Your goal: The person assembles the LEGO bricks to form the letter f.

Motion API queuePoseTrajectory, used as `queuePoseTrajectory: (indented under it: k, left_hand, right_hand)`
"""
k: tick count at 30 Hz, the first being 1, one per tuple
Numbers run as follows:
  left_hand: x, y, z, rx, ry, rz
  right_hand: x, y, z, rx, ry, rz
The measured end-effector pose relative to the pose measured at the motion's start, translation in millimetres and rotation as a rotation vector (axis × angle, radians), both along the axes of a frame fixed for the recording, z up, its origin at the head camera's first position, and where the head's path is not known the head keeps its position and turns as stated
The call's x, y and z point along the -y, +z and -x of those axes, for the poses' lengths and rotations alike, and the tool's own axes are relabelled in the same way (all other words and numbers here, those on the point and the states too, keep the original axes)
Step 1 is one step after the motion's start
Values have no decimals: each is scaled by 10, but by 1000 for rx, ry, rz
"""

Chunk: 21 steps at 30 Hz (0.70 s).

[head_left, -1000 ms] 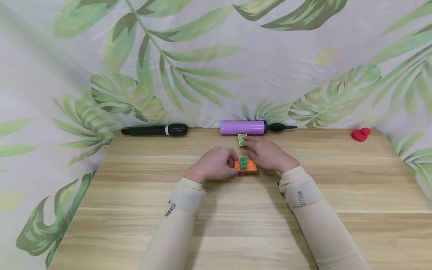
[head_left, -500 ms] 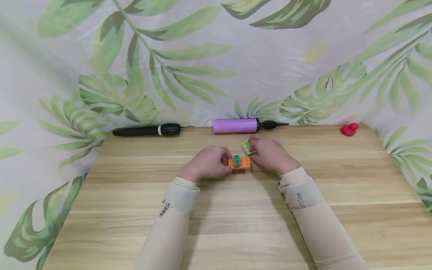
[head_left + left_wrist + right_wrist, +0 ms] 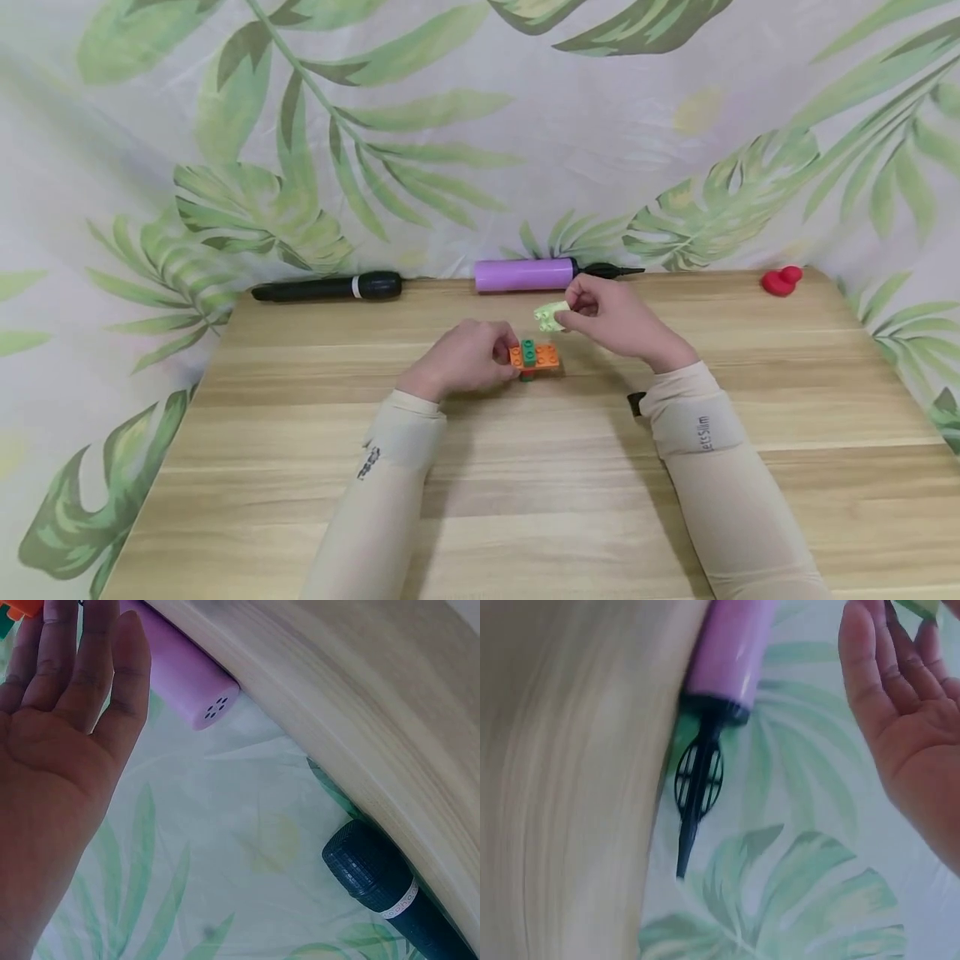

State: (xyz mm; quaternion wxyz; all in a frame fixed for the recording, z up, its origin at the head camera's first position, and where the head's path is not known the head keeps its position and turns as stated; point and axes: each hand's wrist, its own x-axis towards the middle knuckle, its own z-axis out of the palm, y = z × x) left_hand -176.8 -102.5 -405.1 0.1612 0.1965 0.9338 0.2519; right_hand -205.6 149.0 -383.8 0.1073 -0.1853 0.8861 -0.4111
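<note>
My left hand [image 3: 467, 358] grips the left end of an orange building brick [image 3: 547, 357] between thumb and fingers. A narrow green brick [image 3: 528, 352] sits across the top of it, and a red and green piece shows underneath. In the left wrist view, a corner of the orange brick [image 3: 24, 607] peeks out at the fingertips. Just behind and to the right, my right hand [image 3: 626, 323] pinches a pale green brick [image 3: 552, 317] above the table, its studs facing left. Only an edge of that pale green brick [image 3: 919, 607] enters the right wrist view.
A purple hand pump [image 3: 523, 276] with a black nozzle lies along the table's back edge. Left of it lies a black microphone [image 3: 327, 287] with a white band. A small red knobbed object [image 3: 782, 281] stands at the back right. Behind the wooden table [image 3: 525, 517] hangs leaf-patterned cloth.
My right hand has picked the pale green brick off the table near the pump, tilted it and raised it. My left hand has kept hold of the orange brick, almost still.
</note>
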Motion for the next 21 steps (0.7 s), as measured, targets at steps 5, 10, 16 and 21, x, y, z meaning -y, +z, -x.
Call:
queuePoseTrajectory:
  k: [5,10,16,21]
  left_hand:
    - [3,16,8,-14,-16,11]
    - [17,12,6,-25,-24,16]
    - [25,2,-5,-25,-30,19]
    - [21,0,-9,-23,-22,13]
  right_hand:
    - [23,72,-1,210,-51,184]
    - [34,87,-1,329,-39,284]
    - [42,84,-25,315,56,338]
    - [50,83,-32,293,59,320]
